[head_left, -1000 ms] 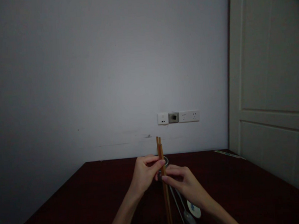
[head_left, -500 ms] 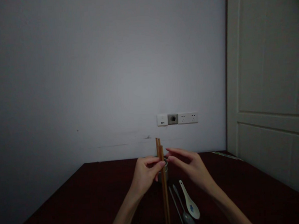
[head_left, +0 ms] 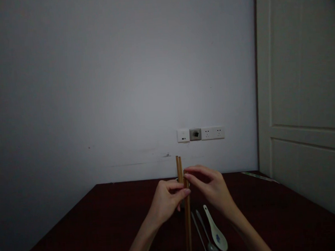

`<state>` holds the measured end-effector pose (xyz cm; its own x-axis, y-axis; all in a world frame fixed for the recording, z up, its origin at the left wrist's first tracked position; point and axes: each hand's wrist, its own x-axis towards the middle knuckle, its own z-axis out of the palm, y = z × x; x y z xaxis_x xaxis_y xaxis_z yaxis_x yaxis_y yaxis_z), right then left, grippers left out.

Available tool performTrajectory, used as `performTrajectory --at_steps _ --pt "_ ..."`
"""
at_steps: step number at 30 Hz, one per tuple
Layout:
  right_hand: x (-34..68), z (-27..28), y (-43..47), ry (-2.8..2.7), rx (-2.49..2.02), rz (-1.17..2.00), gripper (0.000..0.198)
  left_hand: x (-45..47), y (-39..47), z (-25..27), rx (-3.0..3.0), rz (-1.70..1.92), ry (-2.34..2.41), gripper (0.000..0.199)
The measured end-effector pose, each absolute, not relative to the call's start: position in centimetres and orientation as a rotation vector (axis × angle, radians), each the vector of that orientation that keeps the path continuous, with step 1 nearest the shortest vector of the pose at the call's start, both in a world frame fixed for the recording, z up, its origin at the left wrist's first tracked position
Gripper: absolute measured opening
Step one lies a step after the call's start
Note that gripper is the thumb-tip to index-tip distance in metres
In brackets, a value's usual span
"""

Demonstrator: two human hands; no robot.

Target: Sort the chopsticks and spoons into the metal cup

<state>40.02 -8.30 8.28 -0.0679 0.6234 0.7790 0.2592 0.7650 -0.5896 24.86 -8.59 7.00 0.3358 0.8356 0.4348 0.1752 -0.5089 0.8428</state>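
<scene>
A pair of wooden chopsticks (head_left: 187,222) stands nearly upright in front of me, pinched between the thumb and fingers of my left hand (head_left: 167,200). At their upper end, the thumb and fingertips of my right hand (head_left: 211,183) close on the tops. Two more chopsticks (head_left: 179,168) rise just behind, by my left fingers; they seem to stand in a grey cup (head_left: 183,204), which my left hand and the near pair mostly hide.
Right of the chopsticks, a white ceramic spoon (head_left: 216,229), a metal spoon (head_left: 204,228) and a thin metal utensil (head_left: 199,233) lie on the dark red table (head_left: 105,222). The wall behind carries sockets (head_left: 213,133). A pale panelled door (head_left: 306,95) stands at right.
My right hand has come in from beside the near chopsticks and now pinches their tops. Those tops sit slightly lower and further right, while my left hand keeps its hold.
</scene>
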Motion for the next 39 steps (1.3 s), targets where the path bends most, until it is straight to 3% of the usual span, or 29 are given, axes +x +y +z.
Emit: performTrajectory --at_steps 35,39 --pt "40.49 7.77 -7.95 -1.728 -0.656 0.362 0.012 24.68 -8.43 6.75 1.949 1.068 0.964 0.029" --pt "40.25 7.51 -7.8 -1.651 -0.649 0.533 0.023 24.52 -8.43 7.01 1.923 1.092 0.95 0.029"
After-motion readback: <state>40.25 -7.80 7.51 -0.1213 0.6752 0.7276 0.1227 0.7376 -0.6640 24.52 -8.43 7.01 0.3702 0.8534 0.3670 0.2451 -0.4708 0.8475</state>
